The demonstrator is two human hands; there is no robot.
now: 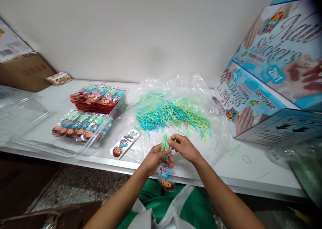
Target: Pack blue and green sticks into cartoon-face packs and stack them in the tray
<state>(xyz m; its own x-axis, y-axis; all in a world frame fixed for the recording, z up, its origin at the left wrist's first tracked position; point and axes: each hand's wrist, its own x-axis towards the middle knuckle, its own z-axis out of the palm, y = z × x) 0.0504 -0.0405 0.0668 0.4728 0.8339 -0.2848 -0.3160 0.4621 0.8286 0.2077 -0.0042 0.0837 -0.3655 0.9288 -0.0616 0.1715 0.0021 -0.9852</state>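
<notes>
My left hand (pixel 154 157) is closed around a small clear packet (pixel 165 172), printed "Stick" with a cartoon head, which hangs below the fingers over the table's front edge. Thin light-green sticks (pixel 164 141) stand upright out of its top. At their right side the fingertips of my right hand (pixel 185 149) pinch together; whether they grip only sticks or the packet's edge too is hard to see. Just behind both hands, a loose heap of blue and green sticks (pixel 171 116), with a few pink ones, lies on a clear plastic bag (pixel 213 148). A flat printed packet (pixel 125 144) lies left of my hands.
On the left, a clear plastic tray (pixel 85 151) holds rows of filled packets (pixel 83 125). Large "Nail Stickers" boxes (pixel 254 98) stand at the right, near a rubber band (pixel 246 159). A cardboard box (pixel 25 71) sits far left; a wall closes off the back.
</notes>
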